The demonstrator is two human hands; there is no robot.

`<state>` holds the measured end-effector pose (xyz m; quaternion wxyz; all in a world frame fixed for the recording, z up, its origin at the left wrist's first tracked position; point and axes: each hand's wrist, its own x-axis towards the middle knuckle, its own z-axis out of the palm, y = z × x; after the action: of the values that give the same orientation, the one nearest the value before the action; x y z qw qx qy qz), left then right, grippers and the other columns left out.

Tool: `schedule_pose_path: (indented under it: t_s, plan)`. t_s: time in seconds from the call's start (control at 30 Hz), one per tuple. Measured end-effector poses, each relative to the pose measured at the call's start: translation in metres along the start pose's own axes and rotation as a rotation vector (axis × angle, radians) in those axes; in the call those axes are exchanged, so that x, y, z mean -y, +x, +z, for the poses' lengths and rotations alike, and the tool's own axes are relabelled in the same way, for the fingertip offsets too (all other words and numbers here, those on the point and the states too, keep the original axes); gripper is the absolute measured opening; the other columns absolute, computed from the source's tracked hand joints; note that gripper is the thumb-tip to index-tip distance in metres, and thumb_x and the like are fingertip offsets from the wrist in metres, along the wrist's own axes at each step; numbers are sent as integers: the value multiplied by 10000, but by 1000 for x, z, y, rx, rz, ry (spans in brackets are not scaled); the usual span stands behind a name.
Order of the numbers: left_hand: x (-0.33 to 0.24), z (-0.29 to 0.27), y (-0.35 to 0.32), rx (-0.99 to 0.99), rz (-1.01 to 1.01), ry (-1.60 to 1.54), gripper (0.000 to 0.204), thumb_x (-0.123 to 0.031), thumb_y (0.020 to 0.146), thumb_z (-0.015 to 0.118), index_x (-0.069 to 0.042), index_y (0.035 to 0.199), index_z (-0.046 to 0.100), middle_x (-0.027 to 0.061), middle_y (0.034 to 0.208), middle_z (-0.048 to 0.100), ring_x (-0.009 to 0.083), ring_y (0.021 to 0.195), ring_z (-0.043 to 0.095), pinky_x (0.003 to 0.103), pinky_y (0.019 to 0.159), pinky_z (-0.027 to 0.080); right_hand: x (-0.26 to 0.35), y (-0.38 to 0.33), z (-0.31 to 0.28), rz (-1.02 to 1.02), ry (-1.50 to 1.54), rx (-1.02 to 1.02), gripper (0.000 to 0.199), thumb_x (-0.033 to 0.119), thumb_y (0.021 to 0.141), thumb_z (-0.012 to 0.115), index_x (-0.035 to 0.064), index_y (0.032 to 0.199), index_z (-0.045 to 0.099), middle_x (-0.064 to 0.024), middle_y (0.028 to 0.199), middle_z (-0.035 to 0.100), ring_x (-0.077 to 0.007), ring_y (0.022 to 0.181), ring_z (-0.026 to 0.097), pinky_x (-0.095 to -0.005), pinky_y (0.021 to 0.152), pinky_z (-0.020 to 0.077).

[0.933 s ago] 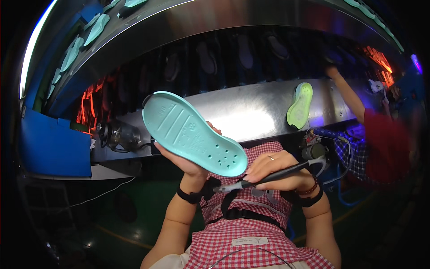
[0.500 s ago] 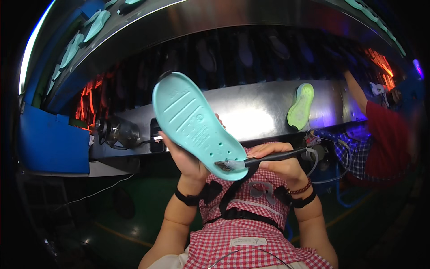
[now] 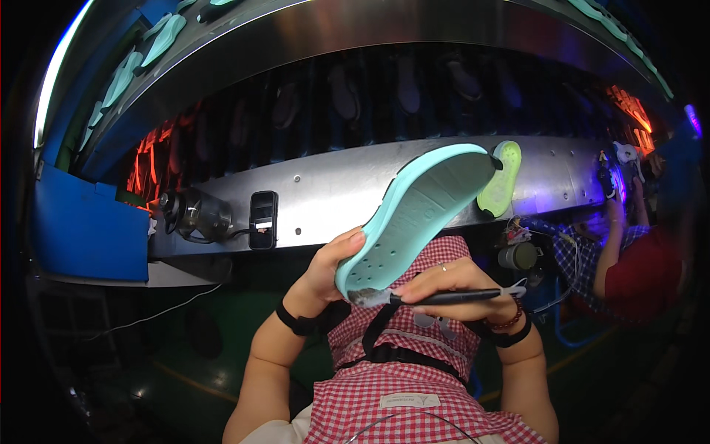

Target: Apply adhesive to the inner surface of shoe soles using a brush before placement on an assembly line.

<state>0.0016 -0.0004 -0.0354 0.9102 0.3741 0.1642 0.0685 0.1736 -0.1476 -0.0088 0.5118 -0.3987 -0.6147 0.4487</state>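
- Gripping a slim black brush [image 3: 444,297], the right hand [image 3: 452,285] sets its frayed bristles against the heel of a shoe sole.
- Left hand [image 3: 329,265] clamps the mint-green foam sole [image 3: 418,214], smooth and perforated, tilted up above a red-checked apron [image 3: 414,392].
- Behind: riveted steel panel [image 3: 333,192], a lime-green sole [image 3: 501,177] leaning on it.

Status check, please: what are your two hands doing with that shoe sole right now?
Left hand grips mint sole, tilted up. Right hand holds brush, bristles on the sole's lower end. Nothing between brush and sole.
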Motion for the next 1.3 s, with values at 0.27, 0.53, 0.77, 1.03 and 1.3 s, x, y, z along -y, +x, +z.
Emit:
schedule_pose_path:
  t_s: [0.27, 0.53, 0.77, 1.03, 1.3]
  plan:
    - [-23, 16, -2, 119, -238, 147, 663, -355, 853, 482, 24, 1350, 261, 202, 1199, 477, 211, 1066, 517, 298, 848, 452, 13, 0, -23, -35, -24, 74, 214, 4, 723, 664, 0, 936, 645, -163, 954, 645, -266, 876, 641, -317, 777, 515]
    - [-33, 13, -13, 55, -304, 165, 680, -425, 835, 442, 32, 1323, 319, 203, 1224, 472, 229, 1029, 541, 319, 864, 447, 14, -4, -35, -24, -71, 91, 189, 12, 719, 667, -7, 907, 657, -159, 944, 650, -262, 908, 634, -319, 811, 496]
    - [-41, 19, -34, -202, -131, 220, 660, -410, 793, 474, 64, 1249, 420, 204, 1171, 522, 231, 1015, 538, 303, 884, 409, 17, -10, -39, -47, -150, -116, 221, -40, 689, 673, -19, 907, 645, -187, 965, 637, -272, 908, 632, -327, 794, 514]
    - [-41, -10, -39, 10, 98, -478, 636, -524, 855, 393, -3, 1208, 485, 157, 1197, 526, 280, 1069, 526, 379, 931, 410, 39, -19, -18, -143, -177, -88, 211, 17, 623, 729, 8, 825, 669, -127, 830, 673, -210, 771, 657, -276, 622, 481]
    - [20, -3, 23, -99, 188, -424, 914, -762, 766, 147, -46, 1303, 330, 223, 1134, 498, 376, 1054, 496, 515, 917, 391, -28, 7, -3, 243, 135, -450, 194, 30, 742, 665, -16, 929, 647, -76, 808, 649, -60, 693, 568, -186, 595, 456]
